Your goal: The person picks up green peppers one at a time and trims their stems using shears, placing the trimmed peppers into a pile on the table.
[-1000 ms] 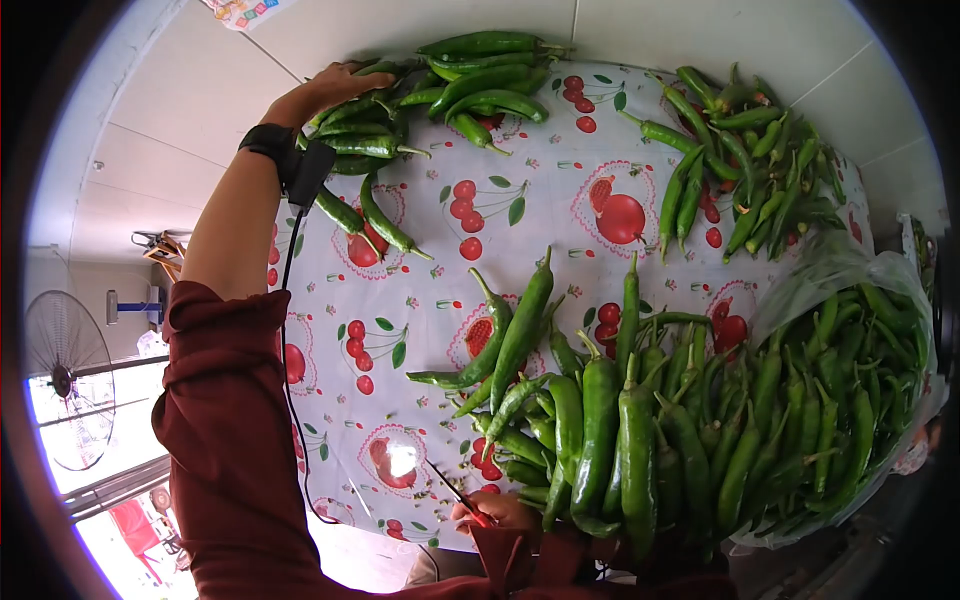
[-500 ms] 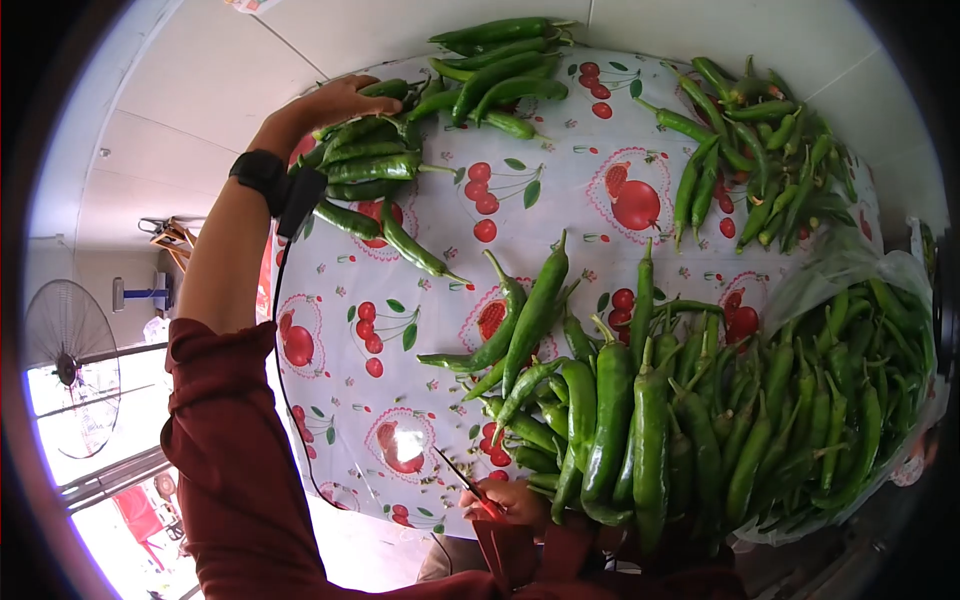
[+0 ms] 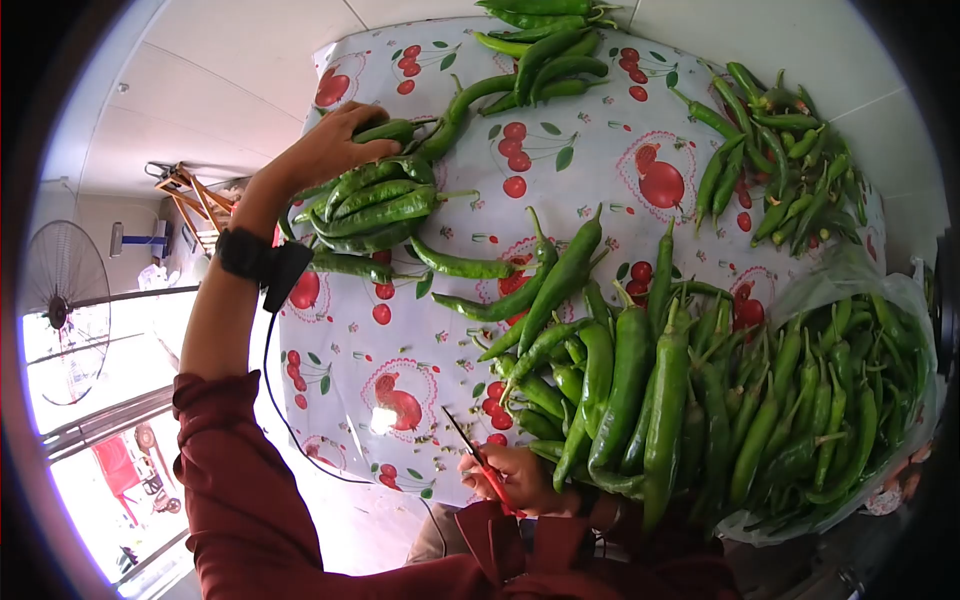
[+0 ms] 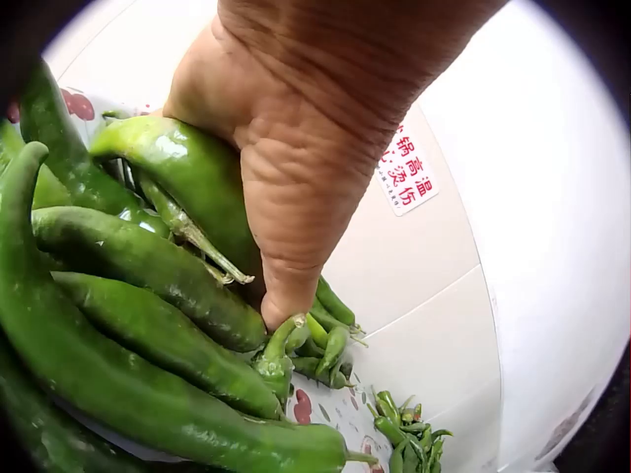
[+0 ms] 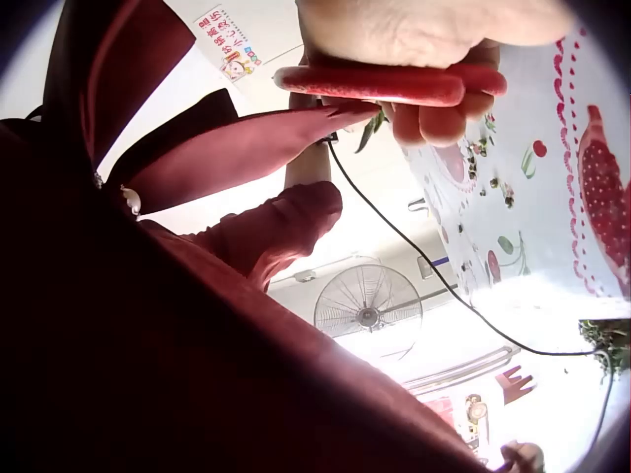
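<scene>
My left hand grips long green chili peppers at the table's left side, its thumb and fingers spread round the heap. In the left wrist view the thumb presses down beside a thick green pepper, and the fingertips are hidden behind it. At the near edge my right hand holds scissors with red handles, the dark blades pointing away to the left. Curled fingers wrap the red handle in the right wrist view. A large heap of green peppers lies just right of this hand.
A fruit-print tablecloth covers the table against a tiled wall. More peppers lie at the far edge, and smaller ones at far right. A clear plastic bag holds peppers. Small stem bits lie near the scissors. A cable trails from the left wrist.
My left hand has drawn its heap of peppers from the far left edge toward me, and one pepper at the far side now trails behind. The right hand keeps the scissors near the same place.
</scene>
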### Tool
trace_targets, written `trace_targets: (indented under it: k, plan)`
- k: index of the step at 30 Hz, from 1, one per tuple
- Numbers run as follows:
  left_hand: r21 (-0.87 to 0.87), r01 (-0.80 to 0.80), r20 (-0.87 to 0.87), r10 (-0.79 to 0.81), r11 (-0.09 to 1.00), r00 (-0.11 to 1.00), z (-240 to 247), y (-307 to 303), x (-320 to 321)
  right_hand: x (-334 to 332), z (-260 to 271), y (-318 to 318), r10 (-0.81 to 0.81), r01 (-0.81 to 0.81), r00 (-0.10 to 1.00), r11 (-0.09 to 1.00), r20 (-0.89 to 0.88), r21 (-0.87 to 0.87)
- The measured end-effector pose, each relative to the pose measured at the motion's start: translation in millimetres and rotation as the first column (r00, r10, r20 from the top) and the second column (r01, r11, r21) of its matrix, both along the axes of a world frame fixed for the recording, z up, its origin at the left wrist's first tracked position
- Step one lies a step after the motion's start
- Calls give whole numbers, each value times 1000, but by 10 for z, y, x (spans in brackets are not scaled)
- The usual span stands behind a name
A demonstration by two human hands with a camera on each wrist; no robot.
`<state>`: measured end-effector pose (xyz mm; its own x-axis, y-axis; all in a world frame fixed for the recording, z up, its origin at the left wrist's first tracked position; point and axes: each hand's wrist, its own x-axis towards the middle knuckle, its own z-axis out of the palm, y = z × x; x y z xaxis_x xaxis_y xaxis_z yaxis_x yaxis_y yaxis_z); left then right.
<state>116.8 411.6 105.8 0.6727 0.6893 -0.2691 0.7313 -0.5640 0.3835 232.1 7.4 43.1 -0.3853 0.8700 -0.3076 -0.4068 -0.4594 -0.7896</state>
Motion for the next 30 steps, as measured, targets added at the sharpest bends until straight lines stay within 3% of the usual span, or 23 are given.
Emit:
trace_targets:
  k: [2, 5, 6, 10, 13, 18, 19, 21, 22, 23, 26, 27, 29, 30]
  plan:
    - [-50, -107, 32, 109, 993, 994, 27, -147, -117, 9, 56, 22, -45, 45, 999, 999, -19, 0]
    - [25, -56, -10, 56, 998, 998, -16, -336, -334, 42, 76, 46, -11, 10, 999, 1000, -37, -15]
    - [-72, -108, -37, 106, 991, 994, 46, -439, -323, 38, 81, 52, -20, 19, 999, 1000, -46, -20]
    - [-60, -155, 23, 157, 986, 987, 31, -791, -475, 9, 41, 23, -25, 24, 999, 999, -21, -21]
    - [-91, -201, 49, 206, 975, 977, 46, -977, -534, -5, 12, 4, -74, 63, 994, 990, 81, 129]
    - [-197, -221, -26, 220, 955, 975, 142, -1236, -526, -4, 7, -2, -49, 51, 996, 998, -68, 24]
    - [-210, -194, -50, 187, 958, 981, 190, -1233, -522, -12, -15, 19, -106, 99, 994, 975, 26, 197]
    - [-251, -251, -136, 223, 935, 965, 387, -1178, -452, -36, -16, -7, -87, 84, 996, 990, 17, 115]
    - [-162, -256, -148, 233, 953, 961, 496, -1139, -383, -39, -22, -5, -99, 96, 995, 988, 18, 117]
    - [-182, -378, -203, 341, 908, 918, 625, -1103, -266, -40, -30, 2, -76, 61, 994, 983, 81, 175]
    - [144, -17, -218, 48, 989, 975, 748, -861, 12, -31, -2, 30, -56, 17, 987, 969, 153, 246]
    - [137, 28, -182, -3, 990, 983, 804, -780, 160, -25, 6, 35, -49, 5, 985, 966, 165, 257]
    - [-14, 1, -381, -6, 1000, 925, 948, -567, 459, -34, -16, 29, -73, 40, 989, 968, 127, 250]
    - [-42, 64, -389, -75, 997, 918, 942, -478, 557, 0, 12, 50, -50, 27, 994, 972, 97, 234]
